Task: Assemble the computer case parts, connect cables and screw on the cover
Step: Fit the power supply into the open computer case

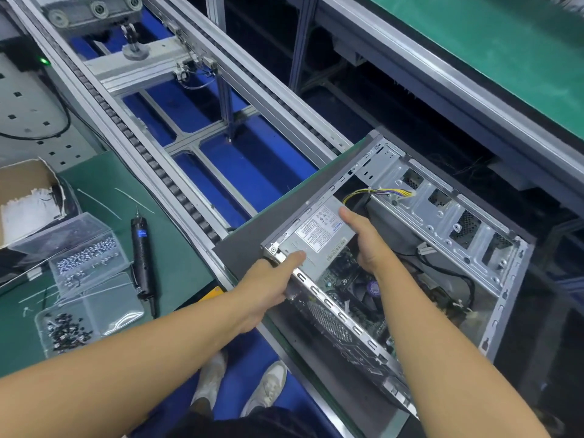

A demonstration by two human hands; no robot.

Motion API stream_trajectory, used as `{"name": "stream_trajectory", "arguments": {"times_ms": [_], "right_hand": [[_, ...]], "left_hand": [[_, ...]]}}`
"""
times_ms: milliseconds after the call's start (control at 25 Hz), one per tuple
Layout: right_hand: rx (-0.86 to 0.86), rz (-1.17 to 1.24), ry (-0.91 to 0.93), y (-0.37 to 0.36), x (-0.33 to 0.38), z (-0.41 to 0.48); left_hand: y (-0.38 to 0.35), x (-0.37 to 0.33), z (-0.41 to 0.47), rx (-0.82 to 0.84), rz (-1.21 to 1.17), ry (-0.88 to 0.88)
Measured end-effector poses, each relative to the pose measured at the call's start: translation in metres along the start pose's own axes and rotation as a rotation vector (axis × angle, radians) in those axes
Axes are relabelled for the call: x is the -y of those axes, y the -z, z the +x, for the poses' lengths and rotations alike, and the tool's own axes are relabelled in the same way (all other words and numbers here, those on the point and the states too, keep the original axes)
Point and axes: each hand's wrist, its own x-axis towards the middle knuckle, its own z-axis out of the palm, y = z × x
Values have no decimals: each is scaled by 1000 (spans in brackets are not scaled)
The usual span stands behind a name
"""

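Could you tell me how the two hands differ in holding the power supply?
The left hand reaches over the computer case edge, thumb flat on the power supply; the right hand is inside the case, gripping the supply's far end. The left is nearer the person than the right. Both thumbs lie on top.

My L hand (271, 279) grips the case (442, 222) rim at its corner, thumb on the PSU (319, 229); R hand (366, 241) holds the PSU's far end. Electric screwdriver (140, 248) lies on green mat (180, 257) beside screw trays (85, 257)
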Motion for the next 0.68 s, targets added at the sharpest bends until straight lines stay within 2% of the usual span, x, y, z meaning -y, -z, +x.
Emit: {"name": "stream_trajectory", "arguments": {"times_ms": [80,160,280,440,680], "right_hand": [[-25,27,-107,1,-1,-2],[-35,26,-151,1,-1,-1],[-37,8,-100,3,3,1],[-16,-25,52,9,3,7],[-13,-43,103,9,4,7]], "left_hand": [[16,12,1,95,-59,67],[21,22,-2,160,-188,60],[18,24,2,178,-335,42],[14,17,7,165,-387,41],[18,19,10,129,-354,14]]}}
